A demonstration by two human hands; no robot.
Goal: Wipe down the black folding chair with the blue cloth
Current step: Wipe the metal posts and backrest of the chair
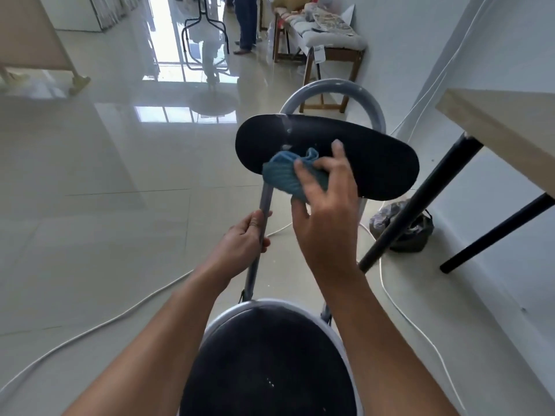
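Against the near left edge of the black backrest pad (354, 157), the right hand (324, 217) pinched the bunched blue cloth (282, 175). Unwiped pad stretched rightward along its long axis, while the left hand (243, 238) gripped the grey frame tube (265, 199) below.

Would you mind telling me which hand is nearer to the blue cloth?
Right. The right hand holds the blue cloth against the backrest; the left hand grips the frame tube below.
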